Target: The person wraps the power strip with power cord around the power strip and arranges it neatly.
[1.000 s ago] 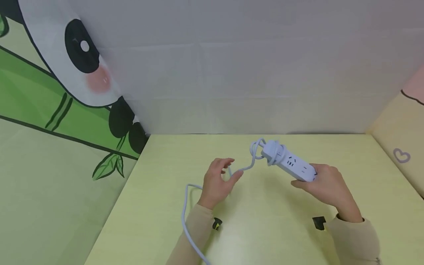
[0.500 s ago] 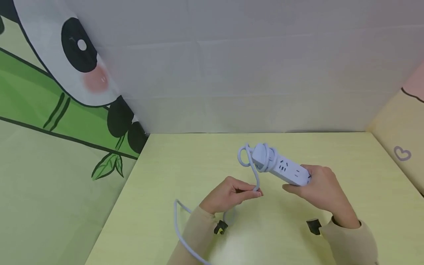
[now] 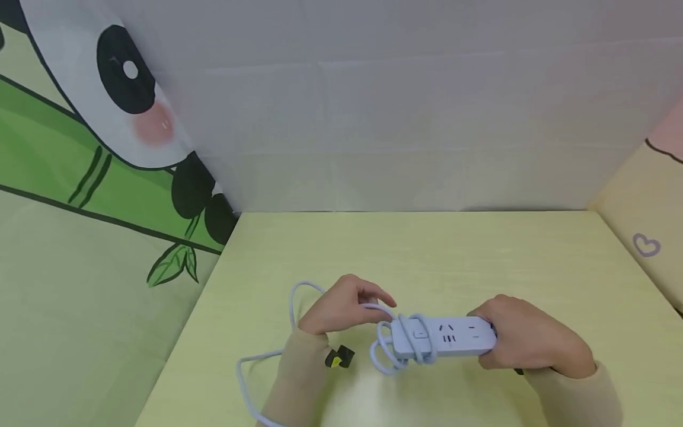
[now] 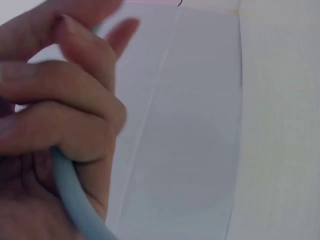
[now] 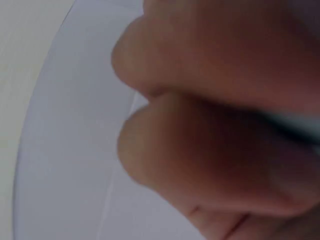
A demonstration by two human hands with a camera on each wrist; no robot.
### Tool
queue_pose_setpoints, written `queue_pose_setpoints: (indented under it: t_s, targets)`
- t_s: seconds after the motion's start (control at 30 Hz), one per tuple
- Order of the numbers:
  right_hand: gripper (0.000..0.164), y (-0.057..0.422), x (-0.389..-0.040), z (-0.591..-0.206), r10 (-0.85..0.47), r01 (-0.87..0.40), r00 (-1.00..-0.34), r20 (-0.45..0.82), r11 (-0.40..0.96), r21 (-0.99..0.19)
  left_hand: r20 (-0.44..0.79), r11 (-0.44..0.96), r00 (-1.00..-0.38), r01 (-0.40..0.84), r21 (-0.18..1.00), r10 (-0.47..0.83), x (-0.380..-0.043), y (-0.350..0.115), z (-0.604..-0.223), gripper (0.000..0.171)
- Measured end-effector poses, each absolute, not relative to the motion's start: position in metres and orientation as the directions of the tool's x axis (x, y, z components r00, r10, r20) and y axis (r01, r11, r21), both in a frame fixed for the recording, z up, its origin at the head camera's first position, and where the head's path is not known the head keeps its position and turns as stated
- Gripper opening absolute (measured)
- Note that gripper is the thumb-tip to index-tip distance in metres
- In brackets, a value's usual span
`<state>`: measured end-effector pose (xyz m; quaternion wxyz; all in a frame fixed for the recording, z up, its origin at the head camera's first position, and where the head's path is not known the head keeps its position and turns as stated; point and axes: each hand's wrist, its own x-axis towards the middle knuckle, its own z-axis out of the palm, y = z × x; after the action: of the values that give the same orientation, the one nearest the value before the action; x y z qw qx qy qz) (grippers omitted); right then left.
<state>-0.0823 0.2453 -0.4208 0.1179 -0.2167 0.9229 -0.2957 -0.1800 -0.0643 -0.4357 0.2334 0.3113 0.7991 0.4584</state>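
Note:
A white power strip (image 3: 463,336) lies level above the table, its socket face toward me. My right hand (image 3: 528,332) grips its right end, thumb on the near side and fingers behind. Turns of its white cord (image 3: 418,338) wrap the left end, and loops hang off that end. Just left of the strip, my left hand (image 3: 344,305) holds the cord's running length. In the left wrist view, curled fingers (image 4: 65,125) close over the cord (image 4: 75,195). Bent fingers (image 5: 165,145) fill the right wrist view, hiding most of the strip.
Slack cord (image 3: 242,379) trails behind the left wrist toward the near edge of the pale yellow table (image 3: 299,249). A grey wall (image 3: 400,130) stands at the back, with printed side panels left and right. A black-and-yellow piece (image 3: 340,357) sits at the left cuff.
The power strip has come nearer and turned from slanted to level with my right hand. My left hand first pulled the cord toward me, then moved up and left; another turn appears wrapped.

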Motion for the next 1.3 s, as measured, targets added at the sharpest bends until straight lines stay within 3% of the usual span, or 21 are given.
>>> queue_pose_setpoints:
  t_s: [0.2, 0.37, 0.57, 0.73, 0.93, 1.07, 1.17, 1.3]
  targets:
    - [0.017, 0.219, -0.081, -0.42, -0.211, -0.175, -0.975, -0.071, 0.923, -0.342, 0.066, 0.492, -0.814, 0.411, 0.767, 0.577, -0.165, -0.054, -0.424, 0.021]
    - [0.015, 0.209, -0.084, -0.419, -0.09, -0.09, -0.996, 0.013, 0.958, -0.274, 0.275, 0.576, -0.827, 0.544, 0.61, 0.49, -0.152, -0.037, -0.421, 0.02]
    - [0.023, 0.204, -0.087, -0.419, -0.008, -0.071, -0.974, 0.227, 0.961, -0.268, 0.492, 0.634, -0.775, 0.619, 0.464, 0.397, -0.143, -0.027, -0.418, 0.022]
    - [0.024, 0.203, -0.091, -0.421, 0.045, -0.052, -0.947, 0.319, 0.956, -0.288, 0.606, 0.627, -0.718, 0.655, 0.422, 0.342, -0.14, -0.026, -0.415, 0.024]
    - [0.03, 0.206, -0.097, -0.428, 0.153, -0.006, -0.887, 0.435, 0.94, -0.341, 0.681, 0.572, -0.648, 0.718, 0.396, 0.341, -0.136, -0.023, -0.414, 0.028]
    - [0.025, 0.211, -0.099, -0.429, 0.207, 0.009, -0.857, 0.473, 0.922, -0.387, 0.701, 0.515, -0.604, 0.767, 0.383, 0.378, -0.133, -0.019, -0.415, 0.03]
    - [0.016, 0.213, -0.1, -0.428, 0.203, -0.014, -0.844, 0.496, 0.917, -0.399, 0.703, 0.49, -0.594, 0.781, 0.388, 0.39, -0.132, -0.018, -0.415, 0.032]
    - [0.015, 0.213, -0.101, -0.424, 0.209, -0.031, -0.832, 0.514, 0.907, -0.419, 0.704, 0.468, -0.594, 0.786, 0.405, 0.389, -0.132, -0.019, -0.414, 0.033]
